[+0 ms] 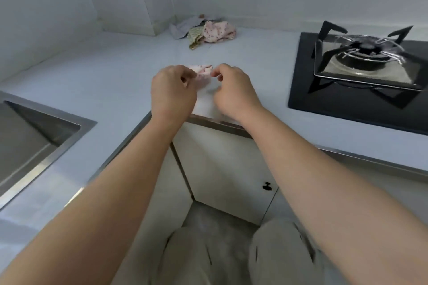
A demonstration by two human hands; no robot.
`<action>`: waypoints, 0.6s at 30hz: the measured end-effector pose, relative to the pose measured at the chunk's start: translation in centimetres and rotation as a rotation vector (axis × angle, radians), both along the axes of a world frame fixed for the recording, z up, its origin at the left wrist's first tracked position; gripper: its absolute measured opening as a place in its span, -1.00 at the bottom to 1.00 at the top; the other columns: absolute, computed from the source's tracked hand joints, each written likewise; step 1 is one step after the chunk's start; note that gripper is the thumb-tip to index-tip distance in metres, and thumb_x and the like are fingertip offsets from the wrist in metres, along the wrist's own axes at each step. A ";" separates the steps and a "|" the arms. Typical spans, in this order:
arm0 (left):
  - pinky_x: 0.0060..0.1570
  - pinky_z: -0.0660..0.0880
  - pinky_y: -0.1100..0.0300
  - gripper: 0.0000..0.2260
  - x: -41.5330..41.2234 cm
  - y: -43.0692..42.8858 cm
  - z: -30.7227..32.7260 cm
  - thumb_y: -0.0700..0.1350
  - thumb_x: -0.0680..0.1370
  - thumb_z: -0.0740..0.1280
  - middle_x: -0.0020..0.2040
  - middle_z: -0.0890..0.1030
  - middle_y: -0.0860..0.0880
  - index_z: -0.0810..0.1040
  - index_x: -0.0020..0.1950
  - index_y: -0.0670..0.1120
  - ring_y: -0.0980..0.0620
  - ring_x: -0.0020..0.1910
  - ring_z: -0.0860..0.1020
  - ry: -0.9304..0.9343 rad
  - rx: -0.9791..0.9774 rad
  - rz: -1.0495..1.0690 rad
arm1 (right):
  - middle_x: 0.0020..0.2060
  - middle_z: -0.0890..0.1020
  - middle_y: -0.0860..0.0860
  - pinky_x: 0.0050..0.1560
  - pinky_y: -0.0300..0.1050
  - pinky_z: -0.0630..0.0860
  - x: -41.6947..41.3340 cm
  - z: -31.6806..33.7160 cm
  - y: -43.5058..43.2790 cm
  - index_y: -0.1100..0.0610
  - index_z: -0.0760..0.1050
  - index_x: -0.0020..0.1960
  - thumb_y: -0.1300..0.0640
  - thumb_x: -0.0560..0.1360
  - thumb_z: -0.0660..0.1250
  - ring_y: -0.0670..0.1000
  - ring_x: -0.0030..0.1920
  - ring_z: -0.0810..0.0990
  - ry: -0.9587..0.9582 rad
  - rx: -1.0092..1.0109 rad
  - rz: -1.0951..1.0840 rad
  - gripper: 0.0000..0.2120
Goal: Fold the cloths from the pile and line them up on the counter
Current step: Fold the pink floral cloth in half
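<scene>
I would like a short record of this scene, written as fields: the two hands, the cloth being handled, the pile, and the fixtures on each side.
left hand: pinches the pink cloth's left edge, grip closed on it
right hand: pinches the same cloth's right side
pink cloth: dotted, small, between both hands above the counter
pile: crumpled cloths in the far corner, unfolded
sink: left of the person
gas stove: right, burner empty
folded row: none visible yet
</scene>
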State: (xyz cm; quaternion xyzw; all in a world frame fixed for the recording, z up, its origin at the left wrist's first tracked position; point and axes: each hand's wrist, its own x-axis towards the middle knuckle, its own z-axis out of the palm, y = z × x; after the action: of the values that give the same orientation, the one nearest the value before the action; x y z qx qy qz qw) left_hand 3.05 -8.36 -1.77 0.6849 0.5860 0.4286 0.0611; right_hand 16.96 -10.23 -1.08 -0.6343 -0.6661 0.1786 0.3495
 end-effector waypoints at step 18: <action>-0.12 0.50 0.29 -0.78 -0.8 -12.0 13.4 -0.28 0.51 0.33 -0.17 0.61 0.12 0.62 -0.04 0.05 0.14 -0.18 0.58 0.018 0.000 -0.486 | -0.02 0.73 -0.06 0.03 -0.08 0.48 3.5 10.3 -12.2 0.05 0.64 0.13 0.18 0.55 0.37 -0.02 0.07 0.66 0.565 -0.080 0.153 -0.82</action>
State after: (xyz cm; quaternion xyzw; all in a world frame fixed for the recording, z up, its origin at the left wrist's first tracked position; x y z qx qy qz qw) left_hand 2.28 -20.35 11.62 0.8095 0.4048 0.3951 0.1572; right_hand 20.44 -22.41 9.24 -0.5205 -0.5808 0.4000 0.4814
